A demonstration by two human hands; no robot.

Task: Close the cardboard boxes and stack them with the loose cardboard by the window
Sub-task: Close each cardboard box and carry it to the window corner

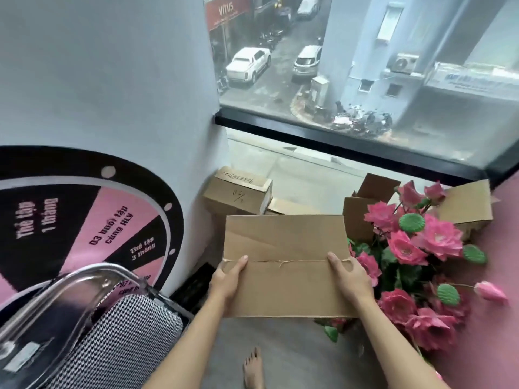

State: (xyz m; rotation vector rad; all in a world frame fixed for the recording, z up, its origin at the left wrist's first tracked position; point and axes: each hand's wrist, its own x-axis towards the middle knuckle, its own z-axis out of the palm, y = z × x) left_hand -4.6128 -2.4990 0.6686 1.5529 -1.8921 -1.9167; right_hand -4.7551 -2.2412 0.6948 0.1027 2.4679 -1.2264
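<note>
A closed brown cardboard box is held in the air in front of me, its two top flaps meeting in a seam. My left hand grips its left edge with the thumb on top. My right hand grips the right edge the same way. By the window, a closed box with handwriting lies on the floor against the wall. A flat loose cardboard piece lies beside it. An open box and another with raised flaps stand to the right.
Pink artificial flowers crowd the right side, close to the held box. A chair with a checked seat and clear back stands at lower left. A prize-wheel graphic is on the white wall. My bare foot is on the grey floor.
</note>
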